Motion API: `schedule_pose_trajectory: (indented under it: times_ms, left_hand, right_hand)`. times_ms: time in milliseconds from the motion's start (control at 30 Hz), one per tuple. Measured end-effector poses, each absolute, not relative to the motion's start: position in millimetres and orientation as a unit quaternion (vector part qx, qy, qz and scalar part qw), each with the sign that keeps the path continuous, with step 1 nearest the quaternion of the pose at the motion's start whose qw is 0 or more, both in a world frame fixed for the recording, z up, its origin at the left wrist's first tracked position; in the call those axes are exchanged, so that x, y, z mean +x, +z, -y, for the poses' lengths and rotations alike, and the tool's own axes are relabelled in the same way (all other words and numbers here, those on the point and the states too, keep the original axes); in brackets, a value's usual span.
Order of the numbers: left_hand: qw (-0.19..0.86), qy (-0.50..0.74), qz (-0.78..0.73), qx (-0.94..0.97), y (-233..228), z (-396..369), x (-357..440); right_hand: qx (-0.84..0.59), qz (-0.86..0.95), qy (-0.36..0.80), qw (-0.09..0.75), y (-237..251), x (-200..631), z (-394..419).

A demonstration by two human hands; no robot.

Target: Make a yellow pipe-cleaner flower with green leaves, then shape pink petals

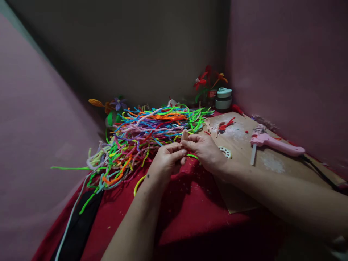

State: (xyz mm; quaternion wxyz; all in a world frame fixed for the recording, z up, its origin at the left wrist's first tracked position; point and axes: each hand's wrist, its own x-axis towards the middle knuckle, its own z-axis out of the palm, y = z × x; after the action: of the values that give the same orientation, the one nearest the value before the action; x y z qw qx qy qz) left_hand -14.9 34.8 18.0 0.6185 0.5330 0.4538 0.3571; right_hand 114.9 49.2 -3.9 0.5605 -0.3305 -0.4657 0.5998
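Observation:
My two hands meet above the red cloth, in front of a large heap of coloured pipe cleaners (152,127). Between the fingertips is a small peach pipe cleaner piece (185,135), its rounded end pointing up. My right hand (208,150) pinches it from the right with thumb and forefinger. My left hand (170,157) is closed too, thumb against the fingers, at the lower end of the same piece. Fingers partly hide where the piece runs. A similar peach loop (208,125) lies on the brown board behind my right hand.
On the brown board (241,188) are a pink glue gun (277,143), red pipe cleaner bits (226,125) and a round pale disc with holes (225,152). Pipe cleaner flowers (201,81) and a lidded jar (223,99) stand behind. Black fabric (78,224) lies at left.

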Motion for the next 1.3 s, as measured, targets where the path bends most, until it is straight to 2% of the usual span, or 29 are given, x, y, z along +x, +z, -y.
schedule_pose_trajectory:
  times_ms: [233, 467, 633, 1300]
  left_hand:
    - [0.537, 0.341, -0.486, 0.599, 23, -36, -23]
    - [0.594, 0.351, -0.461, 0.557, 25, -35, -23]
    - [0.574, 0.368, -0.482, 0.551, 28, -32, -20]
    - [0.628, 0.367, -0.458, 0.511, 24, -37, -25]
  right_hand:
    - [-0.358, 0.523, 0.543, 0.551, 0, 115, -45]
    - [-0.305, 0.5, 0.617, 0.525, 2, 117, -49]
    - [-0.259, 0.466, 0.662, 0.526, -4, 117, -54]
    - [-0.243, 0.469, 0.659, 0.535, -7, 114, -51]
